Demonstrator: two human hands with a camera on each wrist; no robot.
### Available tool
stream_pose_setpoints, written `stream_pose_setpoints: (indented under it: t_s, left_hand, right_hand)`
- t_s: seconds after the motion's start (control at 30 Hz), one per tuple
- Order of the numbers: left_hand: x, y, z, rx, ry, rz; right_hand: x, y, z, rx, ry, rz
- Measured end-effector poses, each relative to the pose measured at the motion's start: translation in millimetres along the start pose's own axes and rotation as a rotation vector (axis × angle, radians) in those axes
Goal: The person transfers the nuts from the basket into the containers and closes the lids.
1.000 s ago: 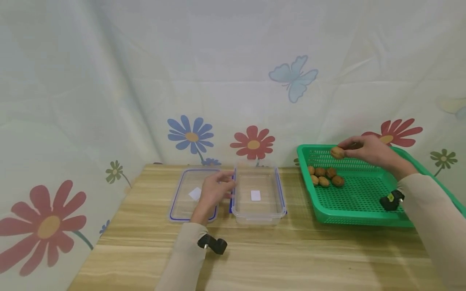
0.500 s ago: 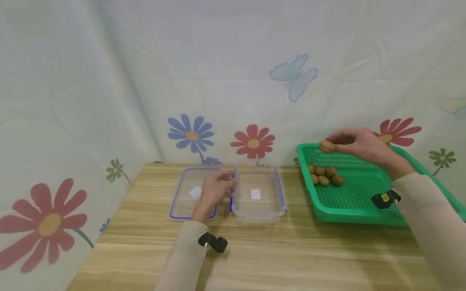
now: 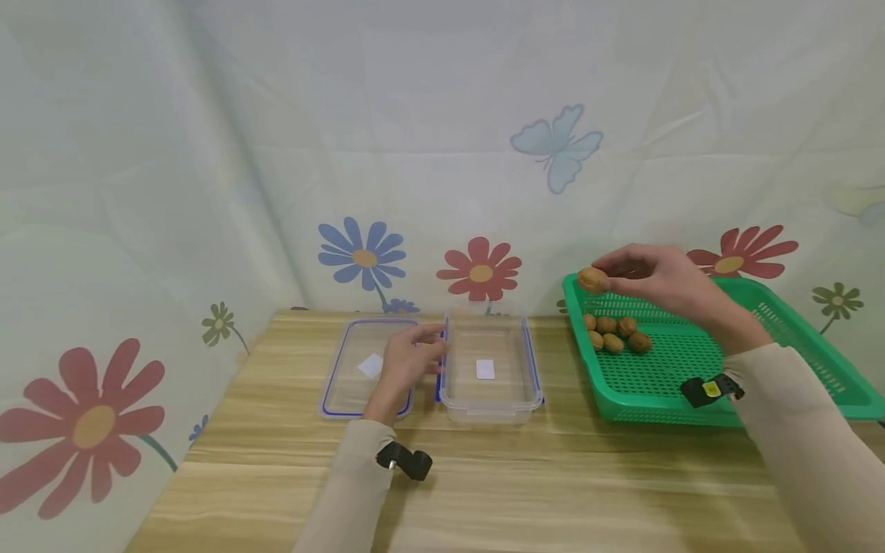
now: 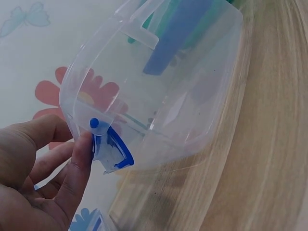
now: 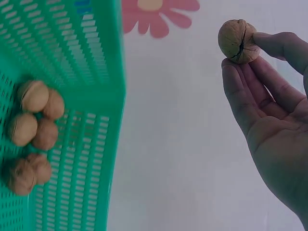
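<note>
My right hand [image 3: 667, 280] pinches a walnut [image 3: 591, 279] between thumb and fingertips, above the left rim of the green plastic basket [image 3: 681, 411]. In the right wrist view the walnut [image 5: 238, 41] shows a dark crack along its seam. Several more walnuts [image 3: 612, 343] lie in the basket's left part. My left hand [image 3: 406, 361] touches the left side of a clear plastic food container [image 3: 492, 407], fingers loosely bent. Up close, the left wrist view shows its fingertips beside a blue latch [image 4: 113, 147] that hangs down. A white label lies inside the lidless container.
A clear lid [image 3: 343, 388] with a blue seal lies left of the container, partly under my left hand. The wooden table [image 3: 525, 491] backs onto a flowered curtain [image 3: 415, 115]. The basket's tall wall stands between the walnuts and the container.
My right hand has moved left with the walnut, from over the basket's inside to its left rim. The left hand and the container have stayed in place.
</note>
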State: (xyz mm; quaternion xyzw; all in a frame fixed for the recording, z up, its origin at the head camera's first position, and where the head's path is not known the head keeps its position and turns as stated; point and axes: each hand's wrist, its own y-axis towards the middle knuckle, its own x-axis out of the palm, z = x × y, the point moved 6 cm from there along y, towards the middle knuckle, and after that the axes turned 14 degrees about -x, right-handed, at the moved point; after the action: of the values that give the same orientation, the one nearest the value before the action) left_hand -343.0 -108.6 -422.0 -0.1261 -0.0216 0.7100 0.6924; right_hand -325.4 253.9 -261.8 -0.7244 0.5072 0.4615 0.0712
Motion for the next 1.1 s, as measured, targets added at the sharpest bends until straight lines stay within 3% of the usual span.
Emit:
stream_pose_setpoints:
  t_s: [0.37,0.73,1.1]
  left_hand:
    - [-0.3,0.8,-1.4,-0.006,0.001,-0.002]
    - [0.5,1.3,-0.7,0.01,-0.001,0.003]
    - [0.0,3.3,-1.7,0.012,0.004,0.004]
  right_hand:
    - [30.4,5.3,-27.2,-0.131,0.112,-0.004]
    - [63.4,6.4,-39.3,-0.161,0.228,0.044]
    - [103.9,9.1,-44.6,-0.184,0.386,0.035]
